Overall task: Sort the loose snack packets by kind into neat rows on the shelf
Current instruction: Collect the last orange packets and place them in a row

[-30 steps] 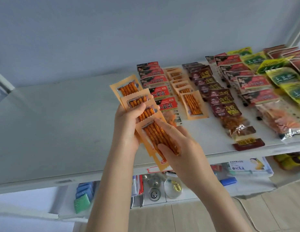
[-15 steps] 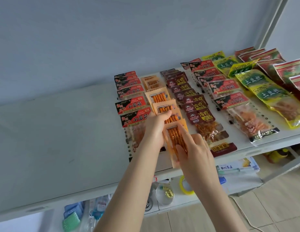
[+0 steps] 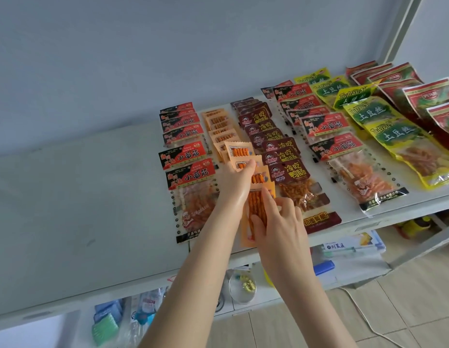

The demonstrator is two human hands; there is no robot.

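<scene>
Both hands hold a fanned stack of orange stick-snack packets (image 3: 256, 209) low over the white shelf (image 3: 80, 197), at the near end of the orange row (image 3: 219, 126). My left hand (image 3: 234, 182) grips the stack's left edge, thumb across a packet. My right hand (image 3: 276, 222) pinches the nearest packet from the right. Sorted rows flank them: red-and-black packets (image 3: 185, 151) on the left, dark maroon packets (image 3: 276, 146) on the right.
Further right lie a second red-and-black row (image 3: 328, 126), yellow-green bags (image 3: 384, 116) and red bags (image 3: 429, 96). The shelf's left half is bare. A lower shelf (image 3: 243, 290) holds jars, tape and boxes. A white upright post (image 3: 404, 26) stands at the back right.
Both hands carried the orange stack from the bare left area rightward and down onto the orange row between the red-and-black and maroon rows. The view shifted left.
</scene>
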